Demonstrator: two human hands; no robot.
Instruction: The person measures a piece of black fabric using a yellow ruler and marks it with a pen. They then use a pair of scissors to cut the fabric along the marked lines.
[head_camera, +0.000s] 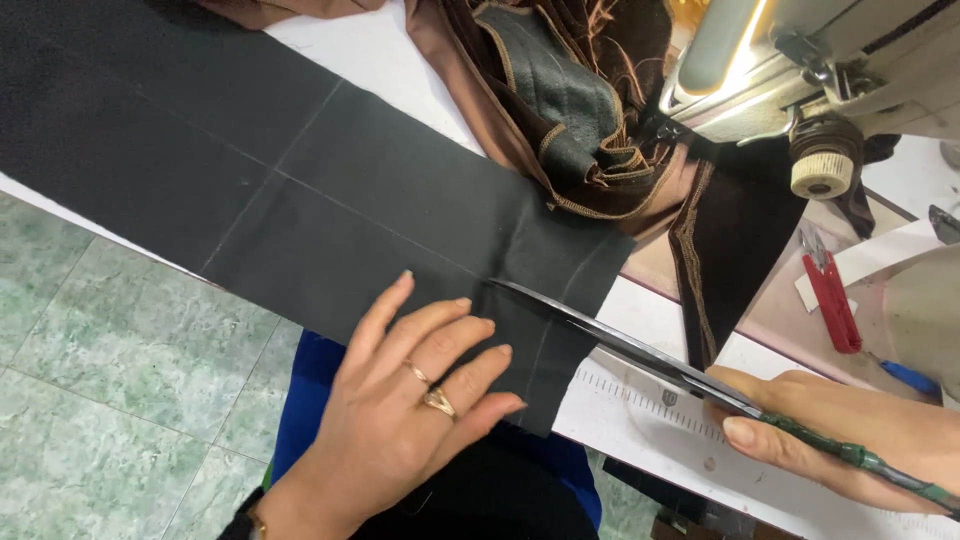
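A long strip of black fabric (300, 190) with faint chalk lines lies across the white table. My left hand (410, 400), wearing two rings, presses flat on the strip's near end with fingers spread. My right hand (850, 425) grips the green-wrapped handles of large dark scissors (620, 345). The blades lie across the fabric, tip near a chalk line just right of my left fingers.
A sewing machine (810, 70) stands at the top right with brown stitched fabric (580, 110) bunched under it. Small red thread snips (830, 295) lie beside it. The white table edge (640, 410) bears a printed ruler. Green tiled floor (110, 380) shows at the left.
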